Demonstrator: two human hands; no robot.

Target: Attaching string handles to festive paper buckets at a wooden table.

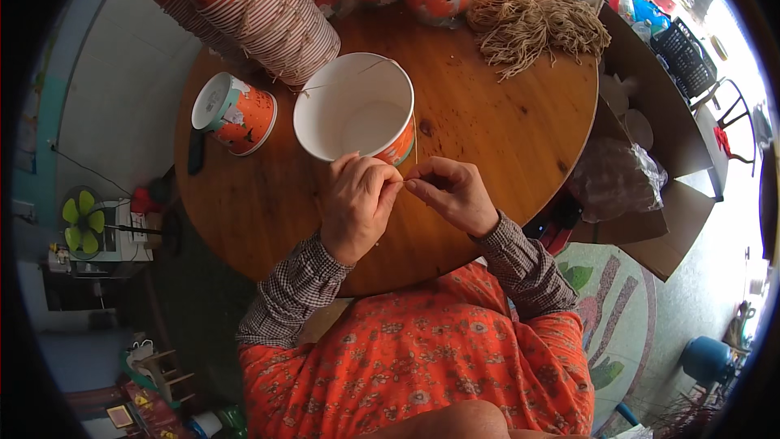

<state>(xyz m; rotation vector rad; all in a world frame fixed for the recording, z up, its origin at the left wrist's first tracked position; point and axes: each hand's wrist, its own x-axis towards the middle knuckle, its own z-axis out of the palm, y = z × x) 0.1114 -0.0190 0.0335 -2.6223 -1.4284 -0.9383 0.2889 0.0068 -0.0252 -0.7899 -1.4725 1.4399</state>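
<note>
A large paper bucket, white inside and orange outside, stands open on the table just beyond my hands. A thin tan cord runs down its right side to my fingers, and another strand lies across its far rim. My left hand is closed at the bucket's near edge, thumb and forefinger pinching the cord. Close beside it, my right hand pinches the cord too, its fingertips almost meeting the left ones. The exact grip is partly hidden by the fingers.
Leaning stacks of orange paper buckets fill the table's far left, some with cords hanging. A single bucket lies tipped at left beside a dark flat object. A bundle of tan cords lies far right. Right of the round table stands a cardboard box.
</note>
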